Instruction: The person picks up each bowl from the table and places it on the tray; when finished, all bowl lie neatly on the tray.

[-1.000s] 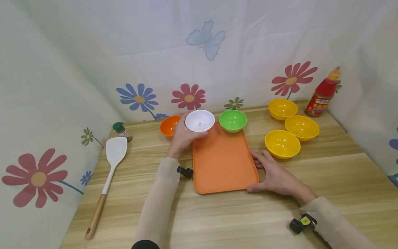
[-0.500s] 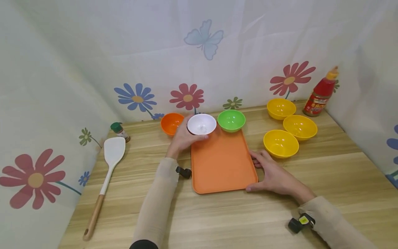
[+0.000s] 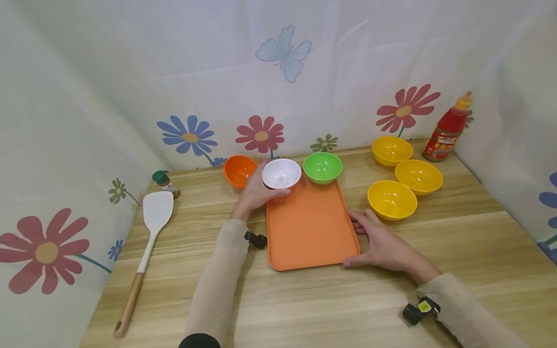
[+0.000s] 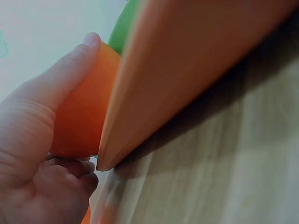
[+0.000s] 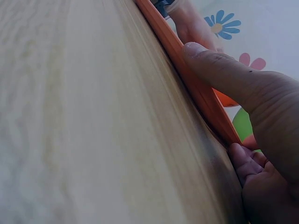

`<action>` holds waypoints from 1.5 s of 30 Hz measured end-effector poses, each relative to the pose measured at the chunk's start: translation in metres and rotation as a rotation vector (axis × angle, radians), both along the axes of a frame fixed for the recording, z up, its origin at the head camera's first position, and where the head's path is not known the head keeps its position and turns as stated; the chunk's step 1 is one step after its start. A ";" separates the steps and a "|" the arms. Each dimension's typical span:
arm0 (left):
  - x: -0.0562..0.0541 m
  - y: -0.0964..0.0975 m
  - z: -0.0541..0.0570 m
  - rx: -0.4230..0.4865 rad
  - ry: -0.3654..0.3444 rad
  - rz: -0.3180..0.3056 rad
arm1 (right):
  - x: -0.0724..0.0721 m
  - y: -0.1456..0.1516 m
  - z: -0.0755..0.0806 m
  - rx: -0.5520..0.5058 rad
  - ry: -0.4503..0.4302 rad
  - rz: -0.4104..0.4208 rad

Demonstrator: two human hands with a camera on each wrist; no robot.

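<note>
My left hand (image 3: 254, 193) grips a small bowl (image 3: 281, 175), white inside, at the far left corner of an orange tray (image 3: 311, 229). Its thumb lies along the bowl's near side; the other fingers are largely hidden behind it in the head view. Seen from the left wrist, the bowl's outer wall (image 4: 84, 109) looks orange. A green bowl (image 3: 323, 168) sits at the tray's far right corner. Beside my left hand, an orange bowl (image 3: 239, 170) stands left of the tray. My right hand (image 3: 385, 244) holds the tray's right side, thumb near the front corner, fingertips farther along the edge.
Several yellow bowls (image 3: 392, 199) stand to the right, with a red sauce bottle (image 3: 445, 133) behind them. On the left lie a white spatula (image 3: 157, 212) with a wooden handle and a green-capped spice jar (image 3: 165, 183). A flowered cloth (image 3: 209, 72) hangs around the table.
My left hand has shifted the white bowl slightly right and nearer over the tray, showing more of the orange bowl. My right hand keeps its place on the tray. The head view has drifted slightly.
</note>
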State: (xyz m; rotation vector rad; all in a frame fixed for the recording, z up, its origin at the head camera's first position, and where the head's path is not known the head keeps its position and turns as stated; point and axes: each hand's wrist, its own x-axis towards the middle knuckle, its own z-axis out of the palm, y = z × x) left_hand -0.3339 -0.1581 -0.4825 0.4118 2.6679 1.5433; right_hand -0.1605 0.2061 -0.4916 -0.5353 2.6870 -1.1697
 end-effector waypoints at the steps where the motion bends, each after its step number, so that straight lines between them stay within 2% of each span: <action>1: 0.000 0.000 0.000 -0.008 0.006 0.001 | 0.000 0.000 0.000 0.000 0.000 0.000; 8: -0.003 0.001 0.002 -0.059 0.051 0.010 | 0.000 -0.001 0.001 0.000 0.006 -0.002; 19: -0.003 0.001 0.004 -0.138 0.080 0.037 | 0.000 0.000 0.000 0.002 -0.001 -0.003; 22: -0.002 0.001 0.005 -0.133 0.084 0.041 | 0.000 0.000 0.001 0.002 -0.002 -0.001; 29: -0.001 0.001 0.005 -0.128 0.044 0.049 | 0.000 -0.001 0.001 0.004 -0.004 0.000; 35: -0.002 0.003 0.007 -0.132 0.060 0.053 | 0.001 0.000 0.000 0.005 0.000 -0.001; 40: 0.000 0.003 0.014 -0.120 0.072 0.063 | 0.001 0.000 0.000 0.005 -0.002 -0.001; 45: 0.006 0.004 0.027 -0.021 0.055 0.062 | 0.001 0.000 0.000 0.004 -0.004 -0.003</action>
